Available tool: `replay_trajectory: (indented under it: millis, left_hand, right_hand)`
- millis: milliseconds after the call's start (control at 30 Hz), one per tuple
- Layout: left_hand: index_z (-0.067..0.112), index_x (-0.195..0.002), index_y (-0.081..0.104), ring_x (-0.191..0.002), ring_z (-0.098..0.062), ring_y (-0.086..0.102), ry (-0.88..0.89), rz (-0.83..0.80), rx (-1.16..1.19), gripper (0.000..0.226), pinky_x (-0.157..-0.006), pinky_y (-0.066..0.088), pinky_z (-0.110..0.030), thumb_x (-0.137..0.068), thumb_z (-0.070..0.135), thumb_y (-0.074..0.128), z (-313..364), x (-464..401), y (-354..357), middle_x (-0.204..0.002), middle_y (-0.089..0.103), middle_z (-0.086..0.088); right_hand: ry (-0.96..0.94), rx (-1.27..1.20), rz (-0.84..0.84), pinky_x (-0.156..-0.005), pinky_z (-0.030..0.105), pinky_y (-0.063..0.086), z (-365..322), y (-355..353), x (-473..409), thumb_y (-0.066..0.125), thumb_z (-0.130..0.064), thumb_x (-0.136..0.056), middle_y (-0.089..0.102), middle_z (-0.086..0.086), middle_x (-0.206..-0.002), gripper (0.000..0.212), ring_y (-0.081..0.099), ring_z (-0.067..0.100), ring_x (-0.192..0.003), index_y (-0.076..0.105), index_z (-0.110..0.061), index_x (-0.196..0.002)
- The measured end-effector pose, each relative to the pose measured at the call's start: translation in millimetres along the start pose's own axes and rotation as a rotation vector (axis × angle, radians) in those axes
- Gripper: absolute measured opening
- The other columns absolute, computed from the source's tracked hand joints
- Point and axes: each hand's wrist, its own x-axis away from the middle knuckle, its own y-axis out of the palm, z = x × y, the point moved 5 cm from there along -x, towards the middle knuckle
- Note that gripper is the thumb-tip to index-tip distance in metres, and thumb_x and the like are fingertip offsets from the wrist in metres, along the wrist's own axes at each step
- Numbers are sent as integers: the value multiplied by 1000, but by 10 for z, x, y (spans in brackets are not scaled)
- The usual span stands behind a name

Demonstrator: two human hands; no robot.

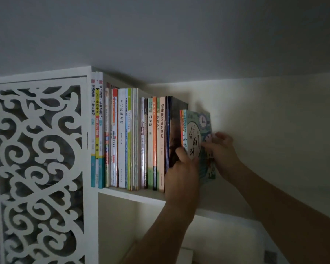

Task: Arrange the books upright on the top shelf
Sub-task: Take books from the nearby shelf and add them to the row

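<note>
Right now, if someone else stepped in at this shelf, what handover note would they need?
Left hand: grip on the spine side of the thin green picture book.
Right hand: pinching that book's outer edge.
Done: the row of books stands upright on the top shelf.
Left: seat the green book upright against the row's right end, then let go.

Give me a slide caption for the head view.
Both hands hold thin picture books upright at the top shelf row's end.

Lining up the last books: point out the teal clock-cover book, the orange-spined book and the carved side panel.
teal clock-cover book [195, 128], head view, front cover
orange-spined book [154, 134], head view, middle of spine
carved side panel [38, 168], head view, white scrollwork
</note>
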Motion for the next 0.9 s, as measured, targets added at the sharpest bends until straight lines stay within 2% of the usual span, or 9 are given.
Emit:
replay_trajectory:
  millis: [67, 133, 200, 267, 333, 467, 600, 733, 900]
  left_hand:
    - [12, -123, 48, -54, -20, 70, -48, 45, 68, 52, -40, 57, -29, -86, 23, 82, -11, 17, 40, -101, 67, -20]
    - [5, -143, 35, -80, -25, 77, -99, 75, 123, 54, -60, 64, -35, -102, 28, 62, -28, 18, -5, -121, 67, -24]
    - [-1, -154, 30, -91, -27, 76, -103, 158, 130, 64, -69, 65, -36, -105, 31, 57, -36, 42, -39, -134, 62, -25]
    - [0, -159, 17, -97, -25, 75, -117, 208, 160, 85, -69, 65, -34, -98, 28, 69, -41, 55, -103, -139, 59, -24]
    - [3, -162, 5, -110, -26, 71, -93, 202, 130, 100, -70, 65, -33, -94, 29, 73, -26, 48, -113, -147, 52, -23]
    - [3, -162, 9, -108, -30, 72, -104, 184, 110, 91, -65, 65, -37, -98, 34, 66, -2, 28, -97, -147, 52, -24]
    - [5, -163, 6, -104, -31, 72, -130, 195, 134, 76, -68, 65, -39, -100, 22, 46, -9, 53, -116, -151, 47, -24]
    - [5, -163, 4, -93, -29, 74, -135, 126, 99, 76, -68, 65, -39, -100, 18, 45, 7, 86, -123, -152, 44, -25]
    - [5, -162, -6, -92, -29, 72, -128, 38, -38, 87, -65, 61, -38, -102, 19, 55, 94, 86, -214, -153, 40, -24]
  right_hand:
    - [-43, 128, 15, -62, 14, 53, 70, 25, -10, 63, -8, -97, 62, 1, -111, 35, 68, 11, -96, 43, -7, -125]
    - [-95, 432, 24, -81, 4, 46, 143, 62, 17, 66, -44, -91, 49, 3, -129, 37, 53, 15, -118, 62, -20, -119]
    - [-122, 700, 68, -103, 19, 44, 221, 59, 35, 56, -71, -81, 42, 3, -131, 52, 42, 22, -123, 67, -34, -115]
    - [-61, 661, 23, -100, 42, 53, 248, 75, 90, 55, -66, -91, 51, 5, -126, 44, 56, 28, -115, 62, -33, -120]
    - [-9, 611, -32, -92, 47, 57, 283, 71, 106, 57, -58, -92, 67, 6, -117, 35, 67, 28, -103, 58, -35, -119]
    - [35, 703, -92, -93, 44, 55, 328, 25, 119, 55, -59, -75, 73, 3, -109, 41, 69, 27, -99, 62, -35, -108]
    - [51, 753, -109, -96, 40, 54, 366, 15, 98, 65, -48, -89, 75, -1, -107, 31, 70, 23, -101, 69, -30, -114]
    - [14, 894, -203, -95, 28, 51, 339, 20, 146, 65, -42, -93, 76, 0, -113, 31, 69, 22, -108, 74, -28, -120]
    - [45, 1002, -371, -99, 31, 49, 209, 54, 374, 71, -34, -90, 70, 9, -127, 42, 65, 29, -116, 69, -16, -128]
